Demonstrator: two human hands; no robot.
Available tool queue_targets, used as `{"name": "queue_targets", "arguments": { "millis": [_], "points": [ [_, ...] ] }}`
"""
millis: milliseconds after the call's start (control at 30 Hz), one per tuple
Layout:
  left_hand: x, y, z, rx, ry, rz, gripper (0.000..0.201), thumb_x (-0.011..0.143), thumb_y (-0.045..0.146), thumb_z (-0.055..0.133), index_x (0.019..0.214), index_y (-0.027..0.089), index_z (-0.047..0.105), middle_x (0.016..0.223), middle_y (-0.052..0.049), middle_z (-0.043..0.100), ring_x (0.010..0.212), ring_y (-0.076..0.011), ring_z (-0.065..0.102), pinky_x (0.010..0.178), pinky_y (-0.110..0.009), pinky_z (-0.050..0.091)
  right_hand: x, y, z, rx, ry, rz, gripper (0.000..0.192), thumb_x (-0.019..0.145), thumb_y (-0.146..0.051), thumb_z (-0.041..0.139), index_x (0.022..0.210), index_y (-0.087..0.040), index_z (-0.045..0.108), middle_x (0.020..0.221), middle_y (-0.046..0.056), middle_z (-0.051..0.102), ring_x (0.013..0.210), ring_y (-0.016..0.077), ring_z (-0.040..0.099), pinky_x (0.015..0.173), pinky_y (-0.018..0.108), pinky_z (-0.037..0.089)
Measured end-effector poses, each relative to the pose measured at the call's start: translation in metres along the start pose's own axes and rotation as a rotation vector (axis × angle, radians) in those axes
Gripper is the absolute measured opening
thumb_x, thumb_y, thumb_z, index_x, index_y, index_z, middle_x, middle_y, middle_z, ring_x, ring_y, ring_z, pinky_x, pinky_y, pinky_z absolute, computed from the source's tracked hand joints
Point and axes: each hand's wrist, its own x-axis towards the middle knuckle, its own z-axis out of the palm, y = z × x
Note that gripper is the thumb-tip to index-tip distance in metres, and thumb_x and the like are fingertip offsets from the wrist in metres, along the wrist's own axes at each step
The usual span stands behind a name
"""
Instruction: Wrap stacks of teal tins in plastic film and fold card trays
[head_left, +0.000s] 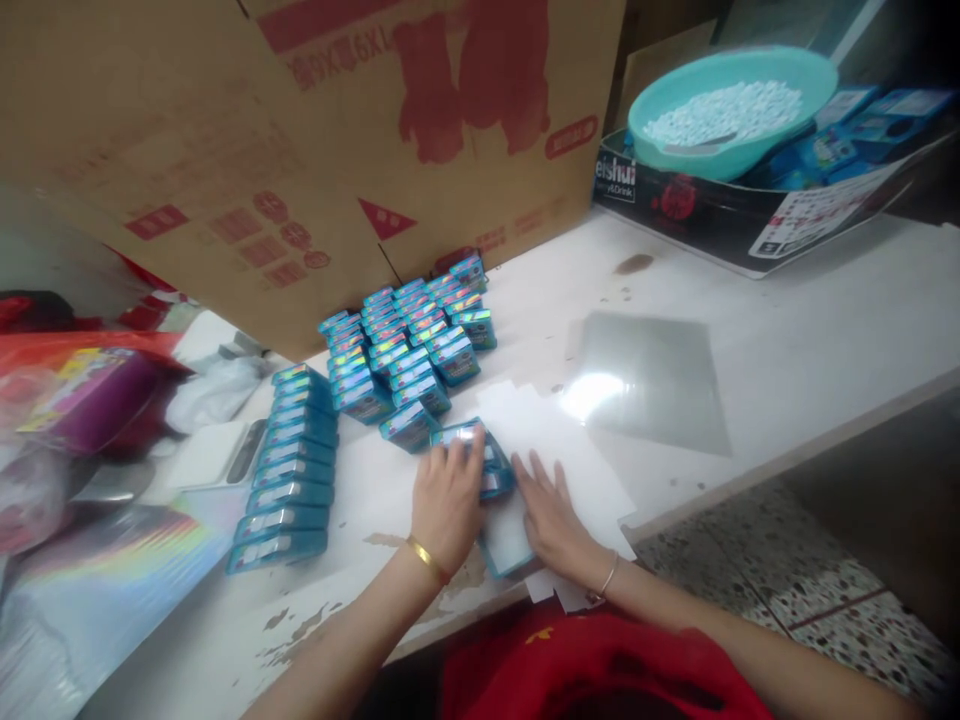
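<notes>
The small blue box (496, 481) is on the counter (817, 300), at the near edge of the white sheets (592, 475), and the left hand (448, 495) covers part of it. The fingers of this hand lie bent on its top; the thumb is hard to see, so I cannot tell if it is gripped. The right hand (555, 520) is flat, with fingers extended and a little apart, beside a blue-edged white piece (506, 540), which the hands partly hide. To the left stand a row of blue boxes (294, 465) and a tight group of blue boxes (409, 345), whose labels are too blurred for reading. Behind, a cardboard carton (300, 140), cut off above, bears red print, mostly unclear. At far right, a black carton (709, 215) shows "eishui" and, below, "&Drink"; the turquoise basin (645, 145) above it contains white pieces (727, 108).
</notes>
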Motion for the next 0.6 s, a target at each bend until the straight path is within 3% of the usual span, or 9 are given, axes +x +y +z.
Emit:
{"name": "queue_targets", "arguments": {
  "millis": [100,233,467,533,600],
  "points": [
    [0.007,-0.001,0.004,-0.011,0.063,-0.056,0.083,0.072,0.034,0.066,0.144,0.016,0.029,0.133,-0.018,0.046,0.112,-0.0333,0.048,0.087,-0.047,0.043,-0.001,0.0,0.001,-0.003,0.002,-0.023,0.087,0.074,-0.001,0.03,0.145,-0.013,-0.019,0.155,0.007,0.016,0.143,0.0262,-0.001,0.112,0.062,0.013],
    [0.013,-0.007,0.02,-0.017,0.085,-0.036,0.094,0.066,0.04,0.07,0.145,0.014,0.026,0.152,-0.017,0.019,0.136,-0.0418,0.021,0.106,-0.059,0.022,-0.003,-0.001,0.004,0.019,0.022,-0.039,0.086,0.074,-0.001,0.029,0.145,-0.012,-0.018,0.155,0.008,0.015,0.143,0.0257,0.0,0.112,0.062,0.012],
    [0.008,-0.008,0.039,-0.05,0.115,0.054,0.071,0.08,0.025,0.056,0.145,0.014,0.029,0.153,-0.014,0.021,0.14,-0.0336,0.02,0.113,-0.05,0.018,-0.004,-0.005,0.017,0.112,0.018,-0.021,0.085,0.075,0.0,0.027,0.146,-0.014,-0.018,0.155,0.009,0.016,0.143,0.0262,0.001,0.112,0.063,0.009],
    [0.007,-0.022,0.037,-0.076,0.154,0.132,0.071,0.083,0.027,0.053,0.146,0.017,0.024,0.153,-0.012,0.02,0.141,-0.0321,0.016,0.113,-0.053,0.016,-0.002,-0.007,0.017,0.162,-0.008,0.016,0.083,0.077,0.0,0.026,0.147,-0.016,-0.016,0.155,0.01,0.014,0.143,0.0278,0.002,0.111,0.064,0.008],
    [0.011,-0.053,0.037,-0.118,0.238,0.197,0.07,0.087,0.031,0.046,0.149,0.023,0.013,0.153,-0.009,0.021,0.142,-0.0304,0.015,0.112,-0.055,0.019,0.003,-0.007,0.013,0.227,-0.062,0.038,0.075,0.083,-0.004,0.026,0.149,-0.019,-0.007,0.154,0.011,0.017,0.142,0.0302,0.008,0.111,0.065,0.011]
  ]
}}
